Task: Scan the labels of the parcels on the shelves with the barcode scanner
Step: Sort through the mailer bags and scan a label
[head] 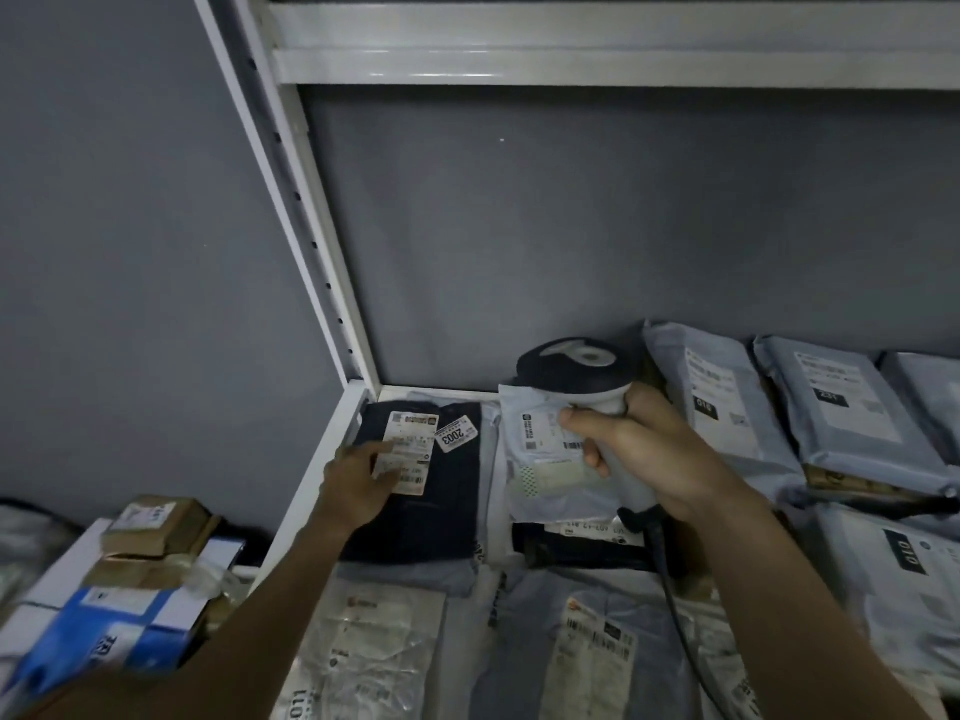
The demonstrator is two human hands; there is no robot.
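The right hand (644,449) is wrapped round the pale grip of the barcode scanner (582,387), thumb lying across the front, with the scanner's dark head raised above a light grey mailer bag (545,459) in the back row of the shelf. A dark cable (675,605) trails from the grip's base down along the forearm. The left hand (358,485) reaches forward with fingers fairly straight, their tips resting on the white shipping label (408,452) of a dark parcel (431,501) lying flat in the shelf's back left corner. Just beside that label sits a small tilted tag reading 2003 (455,432). More grey mailer bags (831,407) lean in a row at the right, others lie flat nearer the camera. The white shelf upright (311,226) rises at the left against a grey wall. Beyond it, lower left, are stacked cardboard boxes (156,527) and a blue-and-white box (104,631).
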